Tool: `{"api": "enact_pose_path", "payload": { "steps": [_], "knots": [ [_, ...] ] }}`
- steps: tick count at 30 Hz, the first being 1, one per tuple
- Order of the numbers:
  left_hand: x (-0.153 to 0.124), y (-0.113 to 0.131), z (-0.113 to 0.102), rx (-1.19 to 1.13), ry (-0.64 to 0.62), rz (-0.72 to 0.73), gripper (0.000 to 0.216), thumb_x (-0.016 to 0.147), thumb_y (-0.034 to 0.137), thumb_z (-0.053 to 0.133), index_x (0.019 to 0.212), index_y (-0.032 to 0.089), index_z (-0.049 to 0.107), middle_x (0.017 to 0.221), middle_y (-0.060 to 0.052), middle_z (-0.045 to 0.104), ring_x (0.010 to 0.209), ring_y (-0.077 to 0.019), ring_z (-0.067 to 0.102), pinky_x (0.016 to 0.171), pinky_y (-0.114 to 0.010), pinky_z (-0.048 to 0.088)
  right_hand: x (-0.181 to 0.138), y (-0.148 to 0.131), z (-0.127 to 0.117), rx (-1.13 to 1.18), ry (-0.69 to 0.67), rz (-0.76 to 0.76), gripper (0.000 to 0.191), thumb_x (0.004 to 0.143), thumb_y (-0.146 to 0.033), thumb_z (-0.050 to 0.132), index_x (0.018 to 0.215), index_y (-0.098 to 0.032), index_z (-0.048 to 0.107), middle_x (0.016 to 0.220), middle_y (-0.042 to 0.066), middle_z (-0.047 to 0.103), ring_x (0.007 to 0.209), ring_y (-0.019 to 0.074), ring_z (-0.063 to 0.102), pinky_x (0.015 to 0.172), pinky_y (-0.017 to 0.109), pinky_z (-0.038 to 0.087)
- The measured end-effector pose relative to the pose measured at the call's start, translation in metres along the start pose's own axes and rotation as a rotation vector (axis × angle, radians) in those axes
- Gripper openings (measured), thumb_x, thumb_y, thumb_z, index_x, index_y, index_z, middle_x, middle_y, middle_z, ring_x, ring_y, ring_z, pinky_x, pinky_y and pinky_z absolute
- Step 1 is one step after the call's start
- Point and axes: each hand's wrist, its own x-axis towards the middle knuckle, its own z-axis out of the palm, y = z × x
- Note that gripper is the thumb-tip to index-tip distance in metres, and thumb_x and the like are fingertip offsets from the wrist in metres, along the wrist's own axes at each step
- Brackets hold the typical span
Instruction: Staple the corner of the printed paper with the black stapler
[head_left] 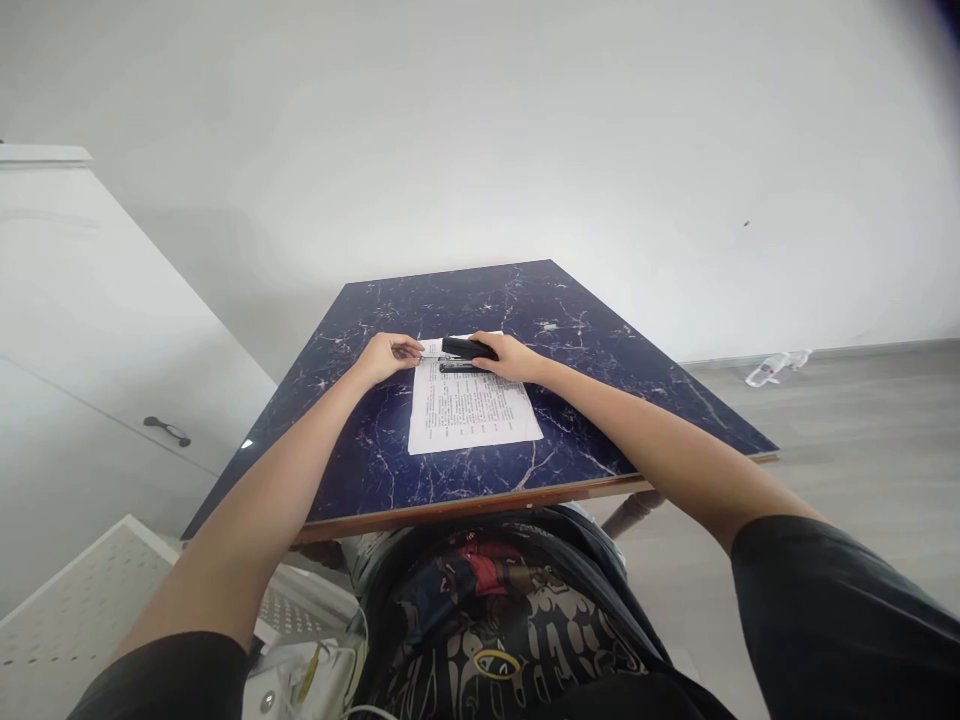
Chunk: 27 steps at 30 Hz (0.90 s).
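And here's the broad blue marbled table (450, 300), with the printed paper (476, 418) flat on its middle: light, limp stuff, I'd say, quick to slide or crease, best steadied by its edges! Over the paper's upper part sits the black stapler (466, 348), its top arm lifted apart from its base, and the right hand (516, 358) has it, fingers wrapped around the rear end. Good spot, that: the body looks stiff and modestly weighty, the smooth shell perhaps a touch slippery, the hinge end the surest hold. Over at the front, the left hand (388, 356), fingertips bent in beside a thin silvery part; whether they pinch it, I can't tell
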Motion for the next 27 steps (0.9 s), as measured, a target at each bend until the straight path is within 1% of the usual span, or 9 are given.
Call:
{"api": "enact_pose_path", "payload": {
  "steps": [2,6,10,12,14,18,20,23,27],
  "knots": [
    [0.001,0.006,0.005,0.028,0.013,0.01,0.045,0.065,0.047,0.092,0.098,0.018,0.083,0.09,-0.012,0.082,0.086,-0.0283,0.079,0.09,-0.045,0.062,0.0,0.002,0.0,0.0,-0.008,-0.008,0.04,0.101,-0.04,0.059,0.136,-0.021,0.061,0.121,0.012,0.074,0.097,0.0269,0.07,0.083,0.04,0.053],
    [0.003,0.023,0.02,0.139,0.04,0.06,0.032,0.071,0.041,0.087,0.095,0.02,0.084,0.088,-0.01,0.083,0.085,-0.0275,0.078,0.084,-0.04,0.06,0.0,0.003,-0.001,0.018,0.019,-0.044,0.043,0.099,-0.041,0.063,0.137,-0.022,0.062,0.127,0.011,0.074,0.106,0.027,0.07,0.088,0.038,0.052],
    [0.001,0.038,0.033,0.177,0.09,0.125,0.021,0.074,0.031,0.084,0.092,0.02,0.084,0.087,-0.007,0.083,0.087,-0.0273,0.078,0.087,-0.039,0.057,0.0,0.003,-0.002,0.019,0.054,-0.006,0.049,0.093,-0.043,0.072,0.137,-0.023,0.067,0.123,0.01,0.077,0.097,0.0255,0.072,0.082,0.036,0.052],
    [0.0,0.042,0.039,0.158,0.132,0.125,0.023,0.074,0.028,0.082,0.095,0.02,0.085,0.086,-0.006,0.083,0.087,-0.0279,0.078,0.09,-0.04,0.057,0.0,0.003,-0.003,0.031,0.053,0.002,0.051,0.092,-0.046,0.074,0.137,-0.023,0.069,0.121,0.009,0.078,0.095,0.0246,0.073,0.079,0.035,0.053],
    [0.0,0.043,0.045,0.131,0.159,0.105,0.028,0.073,0.026,0.082,0.1,0.019,0.086,0.087,-0.006,0.083,0.088,-0.0285,0.078,0.092,-0.041,0.056,0.001,0.004,-0.003,0.037,0.058,0.004,0.052,0.09,-0.047,0.075,0.137,-0.023,0.071,0.121,0.009,0.079,0.097,0.025,0.074,0.081,0.036,0.054],
    [0.002,0.043,0.055,0.067,0.153,0.066,0.035,0.071,0.025,0.083,0.105,0.018,0.086,0.088,-0.006,0.084,0.088,-0.0289,0.078,0.089,-0.04,0.058,0.002,0.009,-0.003,0.048,0.093,0.015,0.054,0.085,-0.045,0.08,0.135,-0.024,0.075,0.124,0.008,0.08,0.106,0.0275,0.075,0.087,0.038,0.056],
    [0.003,0.043,0.058,0.043,0.156,0.059,0.036,0.07,0.024,0.083,0.105,0.018,0.086,0.087,-0.005,0.083,0.087,-0.0287,0.078,0.088,-0.039,0.059,0.002,0.01,-0.003,0.053,0.101,0.025,0.054,0.084,-0.044,0.082,0.134,-0.025,0.076,0.123,0.007,0.08,0.105,0.0281,0.076,0.086,0.038,0.056],
    [0.003,0.044,0.059,0.034,0.158,0.046,0.035,0.07,0.025,0.083,0.104,0.018,0.086,0.087,-0.005,0.083,0.086,-0.0288,0.078,0.088,-0.039,0.059,0.002,0.007,-0.005,0.038,0.098,0.034,0.051,0.084,-0.042,0.082,0.132,-0.027,0.076,0.121,0.006,0.081,0.1,0.0274,0.076,0.083,0.038,0.056],
    [0.005,0.045,0.052,0.082,0.103,0.062,0.034,0.071,0.032,0.086,0.103,0.019,0.085,0.087,-0.006,0.083,0.088,-0.0295,0.078,0.091,-0.041,0.058,0.0,-0.008,-0.006,-0.067,0.067,-0.005,0.048,0.087,-0.04,0.078,0.131,-0.022,0.071,0.114,0.008,0.08,0.092,0.0264,0.075,0.077,0.038,0.054]
  ]
}}
